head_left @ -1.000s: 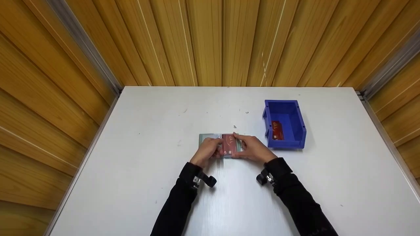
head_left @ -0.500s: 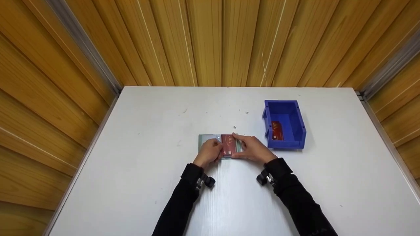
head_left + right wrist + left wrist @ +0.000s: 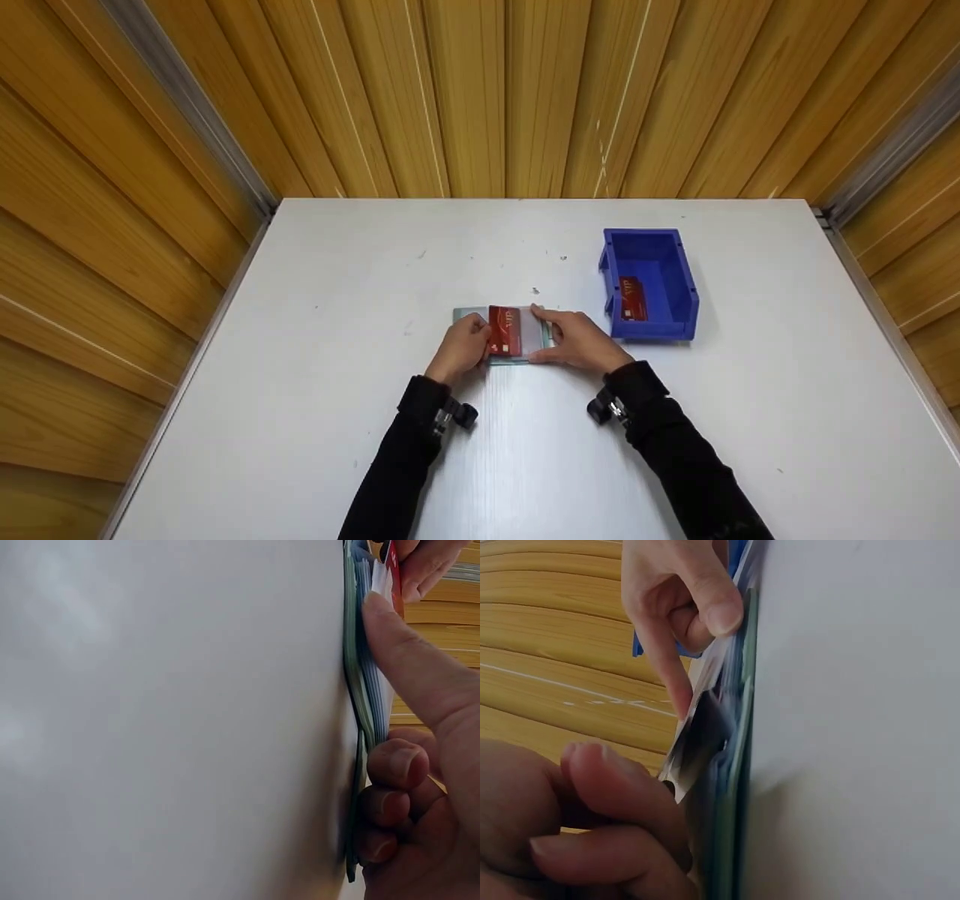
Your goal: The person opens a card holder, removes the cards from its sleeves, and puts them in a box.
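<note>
A card holder with a green cover and clear sleeves [image 3: 532,330] lies open on the white table. My left hand [image 3: 459,349] pinches a red card [image 3: 505,330] by its left edge, and the card lies over the middle of the holder. The card's dark underside shows tilted above the stacked sleeves in the left wrist view. With thumb and index finger at opposite edges, my right hand [image 3: 576,341] holds the right side of the card holder. In the right wrist view the thumb presses the sleeve edges [image 3: 367,652], while the other fingers are curled beside the cover.
A blue plastic bin [image 3: 656,331] stands to the right, behind my right hand. Inside it, at the left, lies another red card [image 3: 632,298]. Wood-patterned walls [image 3: 480,97] border the back and sides of the table [image 3: 360,285].
The red card has slid left out of the clear sleeve on the right, which now shows bare. My left hand has moved left with the card; my right hand has stayed in place.
</note>
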The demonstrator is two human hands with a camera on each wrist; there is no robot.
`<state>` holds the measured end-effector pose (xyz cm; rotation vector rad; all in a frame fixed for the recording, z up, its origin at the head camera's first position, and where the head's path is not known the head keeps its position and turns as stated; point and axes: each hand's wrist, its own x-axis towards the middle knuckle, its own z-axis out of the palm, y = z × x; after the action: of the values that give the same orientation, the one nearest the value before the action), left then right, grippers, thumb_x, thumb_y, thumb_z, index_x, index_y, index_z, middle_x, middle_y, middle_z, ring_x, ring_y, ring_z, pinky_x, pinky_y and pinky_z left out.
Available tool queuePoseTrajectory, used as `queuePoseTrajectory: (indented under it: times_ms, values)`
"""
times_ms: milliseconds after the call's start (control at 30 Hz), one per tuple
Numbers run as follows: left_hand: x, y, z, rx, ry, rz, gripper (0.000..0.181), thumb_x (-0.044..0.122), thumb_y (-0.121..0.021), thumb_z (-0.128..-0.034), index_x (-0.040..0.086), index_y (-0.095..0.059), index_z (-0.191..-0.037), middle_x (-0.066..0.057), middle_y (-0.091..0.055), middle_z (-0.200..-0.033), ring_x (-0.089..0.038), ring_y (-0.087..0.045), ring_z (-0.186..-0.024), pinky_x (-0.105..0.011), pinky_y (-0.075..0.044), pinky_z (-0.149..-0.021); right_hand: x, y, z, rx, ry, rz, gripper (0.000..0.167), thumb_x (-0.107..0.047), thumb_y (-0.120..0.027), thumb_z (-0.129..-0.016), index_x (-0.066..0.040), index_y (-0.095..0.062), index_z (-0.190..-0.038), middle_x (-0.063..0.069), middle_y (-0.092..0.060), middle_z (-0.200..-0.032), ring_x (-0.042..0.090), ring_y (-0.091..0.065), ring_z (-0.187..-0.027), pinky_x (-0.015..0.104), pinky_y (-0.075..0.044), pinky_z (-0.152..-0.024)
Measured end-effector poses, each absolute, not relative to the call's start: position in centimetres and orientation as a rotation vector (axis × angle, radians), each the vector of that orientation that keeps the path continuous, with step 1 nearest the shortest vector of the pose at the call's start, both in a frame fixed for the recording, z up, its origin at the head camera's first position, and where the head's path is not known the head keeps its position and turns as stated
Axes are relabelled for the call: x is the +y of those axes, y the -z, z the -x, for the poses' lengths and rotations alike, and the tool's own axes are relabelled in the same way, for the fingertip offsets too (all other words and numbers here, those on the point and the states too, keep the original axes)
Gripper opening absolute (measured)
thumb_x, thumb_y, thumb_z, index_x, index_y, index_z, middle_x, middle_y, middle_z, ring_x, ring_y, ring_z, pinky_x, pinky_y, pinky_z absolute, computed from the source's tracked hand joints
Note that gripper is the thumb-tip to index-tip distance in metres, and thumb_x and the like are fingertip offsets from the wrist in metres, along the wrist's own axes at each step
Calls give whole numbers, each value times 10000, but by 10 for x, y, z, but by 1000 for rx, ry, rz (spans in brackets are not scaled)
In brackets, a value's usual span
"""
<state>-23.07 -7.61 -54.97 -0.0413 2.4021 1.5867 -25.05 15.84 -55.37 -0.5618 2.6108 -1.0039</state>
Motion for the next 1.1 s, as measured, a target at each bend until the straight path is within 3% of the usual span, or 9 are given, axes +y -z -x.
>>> queuePoseTrajectory:
  times_ms: [267,567,1100]
  values:
    - [-96,546,229,2467,-1494,62,179,142,-493,-1075,26,-604,-997,15,-513,-620,-110,-476,-487,-242,-377,-495,158,554,251,2625,996,567,929,-359,-902,-795,-104,-443,-1562,-26,-395,-743,124,-372,-692,276,-313,-634]
    - [-105,537,230,2468,-1532,89,172,134,-496,-1070,21,-607,-1006,14,-512,-632,-112,-478,-506,-245,-393,-513,156,555,253,2624,974,543,954,-381,-906,-782,-129,-433,-1571,-11,-404,-843,172,-450,-826,340,-393,-807]
    - [-98,495,226,2398,-1710,24,160,132,-489,-1090,19,-583,-1029,9,-483,-625,-94,-443,-496,-230,-361,-463,159,554,252,2614,998,603,914,-376,-888,-812,-90,-447,-1559,-44,-406,-719,111,-373,-667,265,-321,-648]
